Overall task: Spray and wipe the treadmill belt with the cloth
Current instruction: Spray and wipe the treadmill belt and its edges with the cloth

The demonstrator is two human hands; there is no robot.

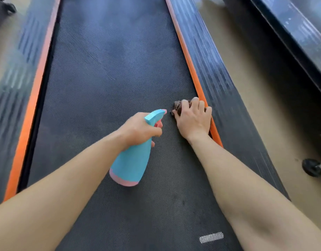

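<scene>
Dark cloth point(178, 106) under right grip point(193, 119)

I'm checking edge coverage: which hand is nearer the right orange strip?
Right. The right hand, gripping the cloth, lies against the orange strip; the left hand, holding the spray bottle, is farther left, over the belt.

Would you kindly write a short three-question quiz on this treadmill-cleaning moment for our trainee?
1. True or false: the left hand grips the spray bottle.
2. Where on the belt does the right hand press the cloth? A) the middle; B) beside the right orange strip; C) beside the left edge.
3. Fill in: the bottle's base band is ____.
Key: 1 true; 2 B; 3 pink.
</scene>
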